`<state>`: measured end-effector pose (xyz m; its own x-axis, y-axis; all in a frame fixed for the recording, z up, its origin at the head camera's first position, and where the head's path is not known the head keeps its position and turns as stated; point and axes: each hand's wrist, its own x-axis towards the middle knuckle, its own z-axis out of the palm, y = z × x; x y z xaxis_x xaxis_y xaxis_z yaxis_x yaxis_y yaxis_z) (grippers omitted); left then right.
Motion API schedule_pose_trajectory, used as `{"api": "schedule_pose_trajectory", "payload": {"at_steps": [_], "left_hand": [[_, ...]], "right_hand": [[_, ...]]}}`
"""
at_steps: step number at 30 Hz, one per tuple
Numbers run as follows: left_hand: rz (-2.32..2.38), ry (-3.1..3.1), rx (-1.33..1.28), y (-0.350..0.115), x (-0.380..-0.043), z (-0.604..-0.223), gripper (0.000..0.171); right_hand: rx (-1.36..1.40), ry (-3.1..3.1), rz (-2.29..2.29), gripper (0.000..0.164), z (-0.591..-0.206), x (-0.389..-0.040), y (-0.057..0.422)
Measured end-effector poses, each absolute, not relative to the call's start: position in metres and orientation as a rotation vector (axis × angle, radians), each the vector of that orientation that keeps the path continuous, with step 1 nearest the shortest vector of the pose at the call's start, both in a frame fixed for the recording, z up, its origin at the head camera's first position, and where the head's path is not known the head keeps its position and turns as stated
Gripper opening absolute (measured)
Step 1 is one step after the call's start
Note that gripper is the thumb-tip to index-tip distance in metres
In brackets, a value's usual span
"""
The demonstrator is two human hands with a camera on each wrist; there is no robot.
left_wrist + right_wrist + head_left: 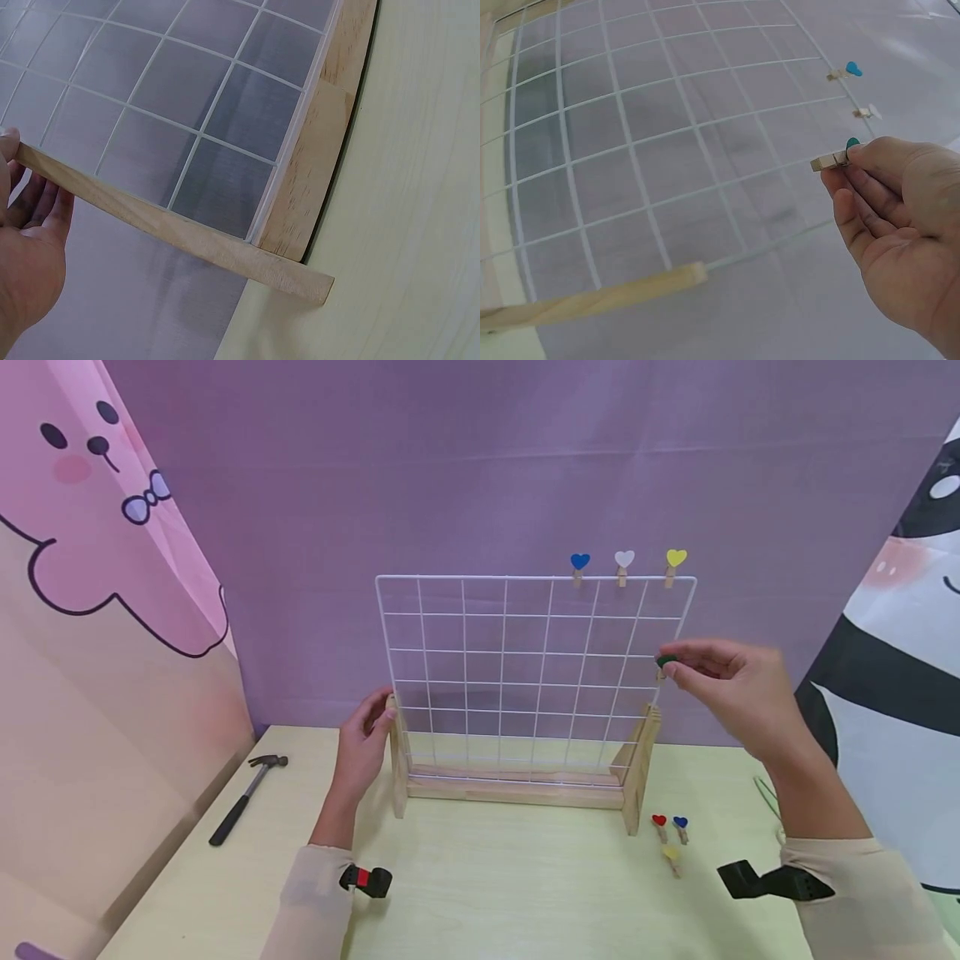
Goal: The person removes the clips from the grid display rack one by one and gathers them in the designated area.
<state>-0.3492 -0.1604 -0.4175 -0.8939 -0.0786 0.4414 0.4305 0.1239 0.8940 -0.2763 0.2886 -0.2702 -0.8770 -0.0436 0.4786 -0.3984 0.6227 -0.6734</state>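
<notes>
Pale wooden stand (pixel 517 792): is sitting on the worktop (pixel 465 885).
White rectangular wire grid (pixel 543 652): is standing between its uprights.
Green-heart wooden clip (pixel 829 160): is being pinched by the right hand (pixel 742 693) near the grid's right edge.

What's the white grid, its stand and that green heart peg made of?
White wire grid: probably metal, smoothly coated, as its thin bars run straight. Pale brown wooden stand: looks like bare wood, showing streaky grain. Green heart-topped clothes peg: seems wooden, judging by its tan body; the heart's material is unclear.
</notes>
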Motion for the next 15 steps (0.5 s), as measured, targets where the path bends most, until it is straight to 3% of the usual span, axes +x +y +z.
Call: {"api": "schedule_pose_trajectory", "payload": {"at_steps": [15], "left_hand": [[-1.81, -2.025, -0.347, -0.16, -0.346, -0.416, 0.04]], "right_hand": [[0.264, -2.524, 1.135, 0.033, -0.322, -0.261, 0.315]]}}
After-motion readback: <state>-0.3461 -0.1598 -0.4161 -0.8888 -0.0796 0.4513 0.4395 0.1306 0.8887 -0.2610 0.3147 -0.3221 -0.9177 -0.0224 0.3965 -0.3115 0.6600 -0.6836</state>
